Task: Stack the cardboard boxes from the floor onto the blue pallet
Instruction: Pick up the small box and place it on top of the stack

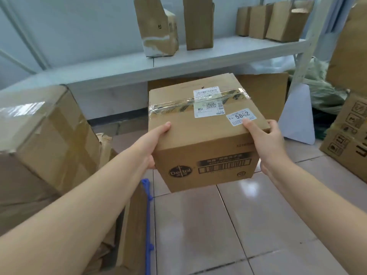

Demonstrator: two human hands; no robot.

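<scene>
A brown cardboard box point(200, 139) with clear tape, white shipping labels and a Dettol print hangs in the air above the tiled floor, held from both sides. My left hand point(153, 143) grips its left edge, thumb on top. My right hand point(266, 141) grips its right edge, thumb on a white sticker. The blue pallet point(148, 221) shows only as a thin edge at the lower left. Stacked cardboard boxes cover it, among them a large taped box point(45, 135) at the left.
A white metal shelf point(198, 58) with several small boxes stands behind the held box. More cardboard leans under it. A printed carton point(349, 139) and a green sack point(323, 90) sit at the right. Glossy floor tiles point(208, 225) lie below.
</scene>
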